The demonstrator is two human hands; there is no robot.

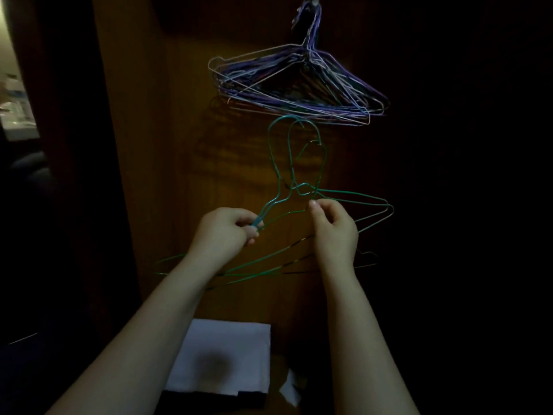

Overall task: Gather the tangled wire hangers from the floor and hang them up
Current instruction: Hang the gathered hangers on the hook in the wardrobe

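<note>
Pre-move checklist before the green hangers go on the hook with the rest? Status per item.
1. Left hand grips the green hangers at a neck: ok.
2. Right hand pinches a wire by the other necks: ok.
3. Green hangers untangled: not ok, their wires cross.
4. Their hooks level together: not ok, they sit at different heights.
5. Room left on the wall hook: cannot tell, it is dark and the hung bundle crowds it.
</note>
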